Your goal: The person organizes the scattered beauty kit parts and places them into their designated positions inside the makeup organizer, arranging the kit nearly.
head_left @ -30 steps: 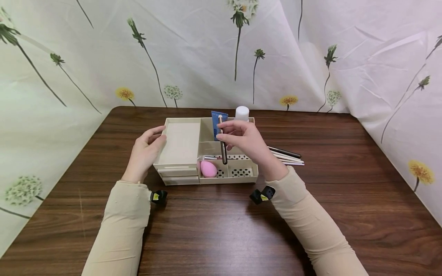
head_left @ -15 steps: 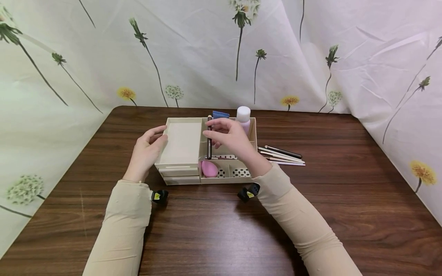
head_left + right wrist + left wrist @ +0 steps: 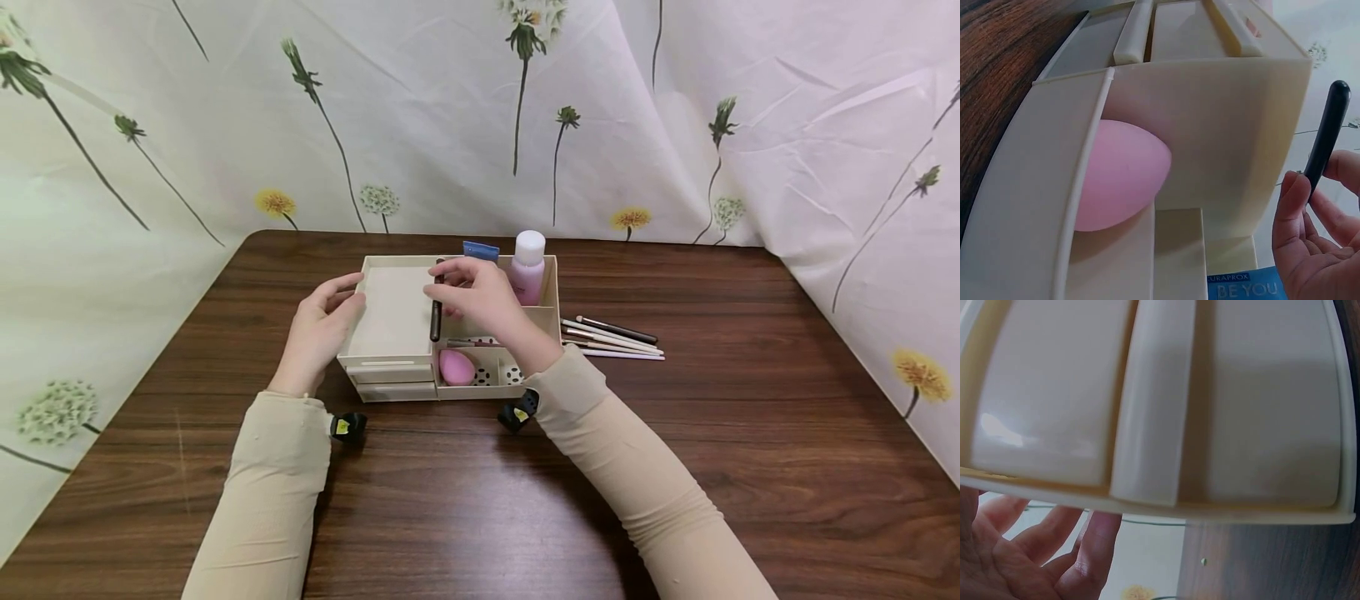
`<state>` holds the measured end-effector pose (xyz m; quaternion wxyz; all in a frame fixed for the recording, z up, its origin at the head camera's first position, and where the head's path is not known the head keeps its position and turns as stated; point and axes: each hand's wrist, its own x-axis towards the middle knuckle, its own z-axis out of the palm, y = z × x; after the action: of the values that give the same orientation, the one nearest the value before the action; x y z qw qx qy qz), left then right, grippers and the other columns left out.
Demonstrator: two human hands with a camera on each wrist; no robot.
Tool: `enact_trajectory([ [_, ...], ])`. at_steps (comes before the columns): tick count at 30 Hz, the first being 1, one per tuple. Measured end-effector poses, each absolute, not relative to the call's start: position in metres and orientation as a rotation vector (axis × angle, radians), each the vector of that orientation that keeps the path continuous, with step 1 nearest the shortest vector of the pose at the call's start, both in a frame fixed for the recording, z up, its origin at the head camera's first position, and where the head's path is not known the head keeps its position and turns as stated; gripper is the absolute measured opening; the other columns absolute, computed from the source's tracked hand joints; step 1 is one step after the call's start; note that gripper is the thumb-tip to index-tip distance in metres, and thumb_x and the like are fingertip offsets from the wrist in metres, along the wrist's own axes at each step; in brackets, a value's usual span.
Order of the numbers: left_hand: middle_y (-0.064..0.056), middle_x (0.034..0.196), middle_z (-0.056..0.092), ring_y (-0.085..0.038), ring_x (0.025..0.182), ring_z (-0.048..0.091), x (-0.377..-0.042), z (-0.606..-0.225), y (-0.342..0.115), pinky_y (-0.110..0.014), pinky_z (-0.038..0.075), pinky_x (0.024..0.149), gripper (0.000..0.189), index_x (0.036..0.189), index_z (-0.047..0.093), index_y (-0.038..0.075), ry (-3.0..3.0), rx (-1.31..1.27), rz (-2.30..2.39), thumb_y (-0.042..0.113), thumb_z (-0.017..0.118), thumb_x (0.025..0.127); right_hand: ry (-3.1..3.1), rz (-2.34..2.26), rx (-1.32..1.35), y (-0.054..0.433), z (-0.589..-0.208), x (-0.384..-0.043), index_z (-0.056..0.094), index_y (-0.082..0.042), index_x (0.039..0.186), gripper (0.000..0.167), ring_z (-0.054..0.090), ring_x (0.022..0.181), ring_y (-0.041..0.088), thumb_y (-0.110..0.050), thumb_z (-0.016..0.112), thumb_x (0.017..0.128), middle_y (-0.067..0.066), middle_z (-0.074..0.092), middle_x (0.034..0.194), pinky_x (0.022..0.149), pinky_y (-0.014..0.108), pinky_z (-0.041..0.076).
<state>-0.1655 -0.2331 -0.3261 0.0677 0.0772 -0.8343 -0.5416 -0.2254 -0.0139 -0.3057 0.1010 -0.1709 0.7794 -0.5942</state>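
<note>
A pink sponge [image 3: 456, 367] sits near in the organizer [image 3: 392, 312]. The left hand [image 3: 311, 333], grip apart, touches its left side, likely steadying it; the right hand's [image 3: 487, 304] grip pinches a dark brush [image 3: 437, 320] over its middle. The far compartment [image 3: 551, 287] likely props the bottle [image 3: 528, 275].

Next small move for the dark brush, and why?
Probably lower the dark brush beside the slim brush behind the pink sponge: like would lie with like, the right hand pinches the dark brush above the organizer, and the left hand at the organizer's left side could help steady it.
</note>
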Motion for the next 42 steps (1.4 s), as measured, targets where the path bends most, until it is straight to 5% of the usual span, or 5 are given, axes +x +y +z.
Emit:
enact_trajectory([
  [12, -0.021, 0.143, 0.051, -0.035, 0.131, 0.047, -0.163, -0.324, -0.233, -0.051, 0.037, 0.108, 0.050, 0.149, 0.045, 0.011, -2.519, 0.226, -1.639, 0.031, 0.047, 0.103, 2.444, -1.609, -0.576, -0.025, -0.306, -0.227, 0.070, -0.008, 0.115, 0.028, 0.066, 0.069, 0.017, -0.020, 0.071, 0.090, 0.005, 0.064, 0.086, 0.075, 0.045, 0.058],
  [22, -0.021, 0.142, 0.051, -0.035, 0.131, 0.047, -0.165, -0.324, -0.233, -0.050, 0.036, 0.108, 0.050, 0.149, 0.046, 0.012, -2.524, 0.234, -1.637, 0.032, 0.048, 0.103, 2.554, -1.522, -0.612, -0.025, -0.304, -0.224, 0.070, -0.008, 0.114, 0.026, 0.059, 0.064, 0.013, -0.020, 0.068, 0.091, 0.002, 0.062, 0.079, 0.057, 0.020, 0.045],
  [29, -0.021, 0.141, 0.051, -0.035, 0.129, 0.047, -0.165, -0.325, -0.233, -0.051, 0.037, 0.107, 0.050, 0.148, 0.046, 0.012, -2.524, 0.238, -1.633, 0.032, 0.048, 0.103, 2.637, -1.446, -0.653, -0.027, -0.305, -0.224, 0.071, -0.008, 0.112, 0.026, 0.052, 0.073, 0.010, -0.019, 0.069, 0.089, -0.001, 0.061, 0.080, 0.063, 0.020, 0.039],
  [42, -0.022, 0.138, 0.053, -0.036, 0.128, 0.048, -0.165, -0.325, -0.233, -0.050, 0.037, 0.107, 0.049, 0.147, 0.047, 0.011, -2.526, 0.238, -1.613, 0.031, 0.048, 0.103, 2.588, -1.528, -0.653, -0.020, -0.306, -0.220, 0.072, -0.009, 0.112, 0.025, 0.056, 0.078, 0.012, -0.020, 0.070, 0.090, -0.001, 0.061, 0.081, 0.067, 0.020, 0.043],
])
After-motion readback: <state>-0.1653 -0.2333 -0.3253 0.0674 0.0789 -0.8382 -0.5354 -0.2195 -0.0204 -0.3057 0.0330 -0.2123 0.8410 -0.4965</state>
